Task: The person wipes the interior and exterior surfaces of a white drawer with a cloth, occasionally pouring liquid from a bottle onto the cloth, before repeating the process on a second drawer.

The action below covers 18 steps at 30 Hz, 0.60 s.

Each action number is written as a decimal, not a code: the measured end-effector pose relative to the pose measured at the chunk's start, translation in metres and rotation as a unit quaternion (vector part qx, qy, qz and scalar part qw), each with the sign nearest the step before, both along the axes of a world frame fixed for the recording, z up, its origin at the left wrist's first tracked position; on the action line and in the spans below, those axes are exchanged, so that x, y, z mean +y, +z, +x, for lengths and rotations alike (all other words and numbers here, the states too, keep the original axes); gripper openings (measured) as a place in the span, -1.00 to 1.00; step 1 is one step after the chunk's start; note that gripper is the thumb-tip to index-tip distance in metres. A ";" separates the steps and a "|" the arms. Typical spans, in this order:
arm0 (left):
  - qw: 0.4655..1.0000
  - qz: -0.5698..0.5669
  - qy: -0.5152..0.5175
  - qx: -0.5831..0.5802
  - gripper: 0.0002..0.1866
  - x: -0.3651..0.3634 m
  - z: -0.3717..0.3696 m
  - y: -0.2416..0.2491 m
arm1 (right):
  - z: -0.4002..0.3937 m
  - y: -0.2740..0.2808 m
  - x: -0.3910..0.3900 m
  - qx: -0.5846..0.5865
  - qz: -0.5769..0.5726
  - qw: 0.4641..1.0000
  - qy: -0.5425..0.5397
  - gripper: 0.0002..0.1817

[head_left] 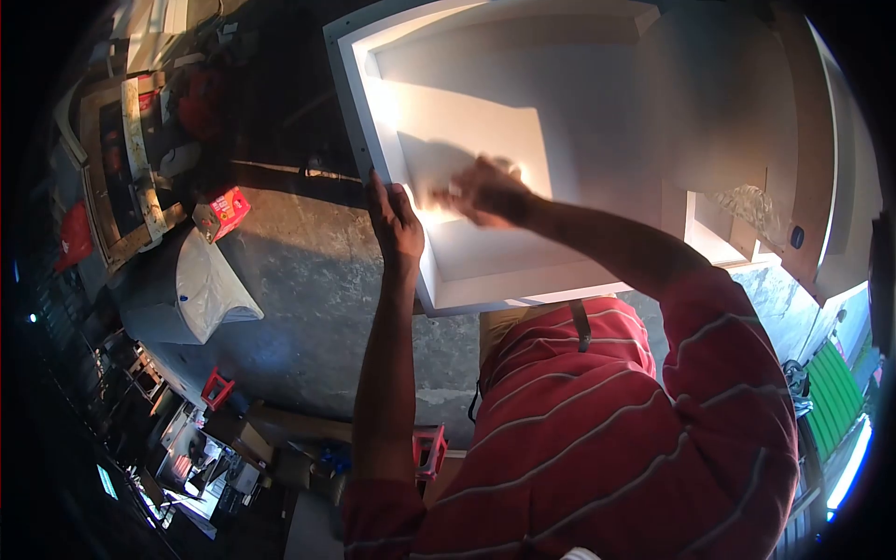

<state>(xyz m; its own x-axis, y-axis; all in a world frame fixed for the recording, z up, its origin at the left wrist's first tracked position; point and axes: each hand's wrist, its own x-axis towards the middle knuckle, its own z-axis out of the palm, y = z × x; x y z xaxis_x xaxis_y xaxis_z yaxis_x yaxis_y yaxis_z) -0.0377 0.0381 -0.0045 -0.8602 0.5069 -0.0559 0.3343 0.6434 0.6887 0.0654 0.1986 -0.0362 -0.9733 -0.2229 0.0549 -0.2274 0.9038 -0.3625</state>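
Note:
A large white open box (597, 121), like a cabinet or drawer carcass with raised side walls, fills the upper middle of the head view. My left hand (398, 222) grips its left side wall near the lower corner, with the thumb and fingers about the edge. Inside the box, close to that same wall, is my right hand (490, 192), slightly blurred. Its fingers are curled together over the inner surface, and whatever they hold is hidden. Bright light falls on the wall and floor there, and the hand casts a shadow on the panel.
A red-and-white carton (222, 214) and a pale sheet or bag (215, 289) lie on the left. Beyond them stands a wooden frame (149, 210). Red stools (429, 452) are at the lower left and beside me. A brown-edged panel (810, 177) stands at the right.

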 end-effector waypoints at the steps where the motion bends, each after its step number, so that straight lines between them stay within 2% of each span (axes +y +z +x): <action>1: 1.000 0.005 -0.003 -0.006 -0.41 0.001 0.000 0.003 | -0.010 0.012 0.016 0.032 0.006 0.987 -0.156 -0.58; 2: 1.000 0.011 -0.005 -0.012 -0.42 0.003 0.000 0.007 | -0.031 0.006 0.035 0.019 -0.037 0.967 -0.253 -0.58; 4: 1.000 -0.012 -0.007 -0.005 -0.43 0.004 0.001 0.010 | -0.051 -0.002 0.048 0.050 -0.087 0.929 -0.356 -0.58; 5: 1.000 -0.005 -0.010 0.025 -0.46 0.004 0.001 0.008 | -0.040 0.002 0.025 0.048 -0.020 0.947 -0.315 -0.59; 6: 0.998 0.002 -0.016 0.056 -0.49 0.004 0.000 0.005 | -0.023 0.015 -0.005 0.021 -0.050 0.954 -0.295 -0.66; 7: 0.998 0.005 -0.020 0.059 -0.49 0.004 0.000 0.002 | -0.013 -0.008 -0.027 0.010 -0.060 0.988 -0.139 -0.63; 8: 0.998 0.004 -0.019 0.058 -0.49 0.002 -0.001 0.001 | -0.007 0.004 -0.038 -0.054 -0.034 0.998 -0.024 -0.65; 10: 0.998 -0.001 -0.020 0.061 -0.49 0.001 -0.002 0.001 | -0.016 -0.003 -0.037 0.028 -0.044 0.993 -0.106 -0.69; 12: 0.999 0.010 -0.018 0.031 -0.48 0.003 -0.001 0.006 | -0.049 0.004 -0.013 0.036 -0.076 0.974 -0.211 -0.69; 15: 1.000 -0.004 -0.019 0.016 -0.46 0.004 0.000 0.010 | -0.110 0.018 0.020 0.021 -0.031 0.967 -0.251 -0.72; 16: 1.000 -0.010 -0.019 0.020 -0.45 0.003 0.000 0.010 | -0.131 0.008 0.024 0.021 -0.077 0.954 -0.288 -0.70; 18: 1.000 -0.012 -0.025 0.012 -0.44 0.002 -0.001 0.008 | -0.149 0.011 0.045 0.043 0.014 0.963 -0.265 -0.66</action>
<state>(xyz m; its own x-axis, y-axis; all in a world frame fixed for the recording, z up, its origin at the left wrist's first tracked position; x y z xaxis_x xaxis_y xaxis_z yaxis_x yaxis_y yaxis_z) -0.0389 0.0402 0.0037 -0.8347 0.5485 -0.0485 0.3825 0.6410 0.6654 -0.0835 0.2437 -0.0254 -0.9431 0.3007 0.1421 0.2398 0.9109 -0.3359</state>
